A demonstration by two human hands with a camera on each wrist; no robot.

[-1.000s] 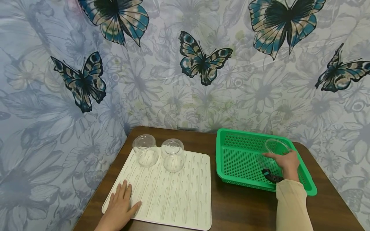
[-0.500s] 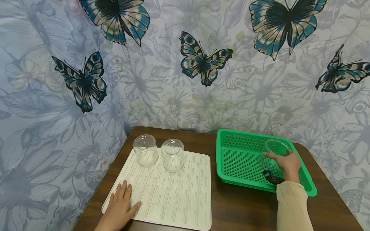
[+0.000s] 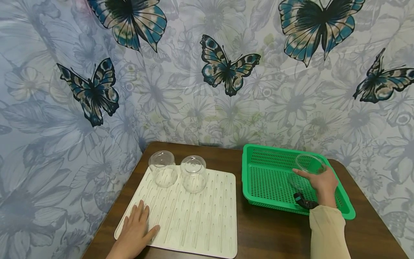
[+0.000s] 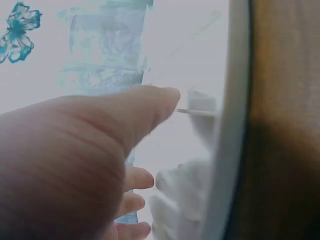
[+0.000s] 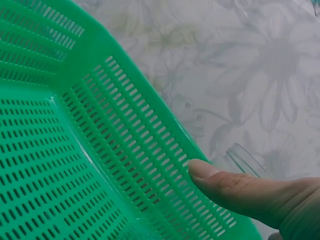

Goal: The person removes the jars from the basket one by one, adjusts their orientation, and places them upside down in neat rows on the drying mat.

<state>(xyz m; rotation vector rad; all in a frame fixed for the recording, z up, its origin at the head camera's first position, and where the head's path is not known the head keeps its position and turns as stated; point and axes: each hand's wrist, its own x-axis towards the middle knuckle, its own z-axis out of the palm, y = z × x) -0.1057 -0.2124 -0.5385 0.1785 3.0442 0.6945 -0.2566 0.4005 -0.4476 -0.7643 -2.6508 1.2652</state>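
Observation:
My right hand [image 3: 324, 184] grips a clear glass [image 3: 308, 164] inside the right part of the green basket [image 3: 268, 205]. The glass has its round rim facing up. In the right wrist view only the thumb [image 5: 225, 185] shows well, with a bit of the glass's rim [image 5: 241, 159] behind it. My left hand [image 3: 134, 230] rests on the near left corner of the cream ribbed mat [image 3: 194, 223], fingers spread. Towards the mat's back edge stand two more clear glasses, one at the left [image 3: 162, 169] and one beside it [image 3: 193, 174], both upside down.
A brown wooden table [image 3: 258, 230] carries the mat and the basket, with a strip of wood between them. Behind it hangs a pale flowered cloth [image 3: 226, 118] with butterflies. A black band [image 3: 305, 201] is on the right wrist.
My right hand and its glass have risen slightly within the basket. The left hand stays on the mat with barely a shift, and the two upturned glasses stand as before.

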